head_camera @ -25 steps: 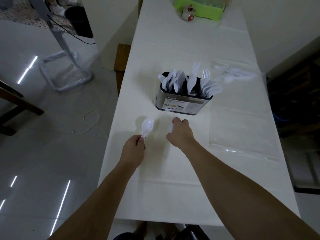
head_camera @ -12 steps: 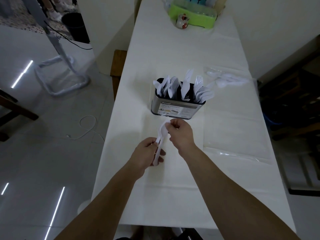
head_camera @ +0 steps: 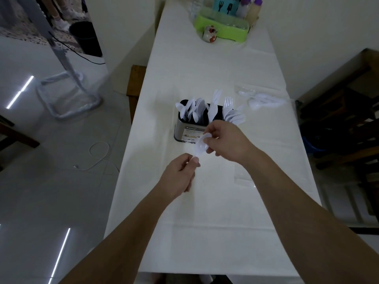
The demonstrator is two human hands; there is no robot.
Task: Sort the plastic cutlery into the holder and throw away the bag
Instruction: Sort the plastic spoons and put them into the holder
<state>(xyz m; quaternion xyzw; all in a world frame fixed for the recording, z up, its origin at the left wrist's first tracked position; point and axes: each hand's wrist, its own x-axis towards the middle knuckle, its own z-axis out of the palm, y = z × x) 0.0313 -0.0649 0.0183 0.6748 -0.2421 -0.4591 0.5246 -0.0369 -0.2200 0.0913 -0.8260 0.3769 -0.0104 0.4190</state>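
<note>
Two bare hands meet over the long white-clothed table [head_camera: 205, 232], just short of the dark metal cutlery holder with a printed label [head_camera: 189, 133]. Right hand [head_camera: 223, 141] pinches the bowl end of a white plastic spoon [head_camera: 200, 147], fingers curled round it; left hand [head_camera: 178, 175] pinches the handle end between thumb and fingertips [head_camera: 194, 160]. Hands close together, joined only by the spoon, both lifted off the cloth. Whether it is one spoon or two stacked, cannot tell.

Holder sits just beyond the right hand, partly hidden by its knuckles, filled with upright white spoons, knives and forks fanning out over its rim. Beyond and right of the right hand, well apart, the clear plastic bag [head_camera: 264, 99] lies flat with loose white cutlery in it, near the table's right edge. Flat clear plastic sheet [head_camera: 244, 179] lies on the cloth right of the right wrist.

Left table edge runs near the left hand, grey tiled floor [head_camera: 61, 160] below it. Bare cloth stretches between hands and near edge. Far beyond the holder, a lime green plastic tray [head_camera: 221, 27] with bottles.
</note>
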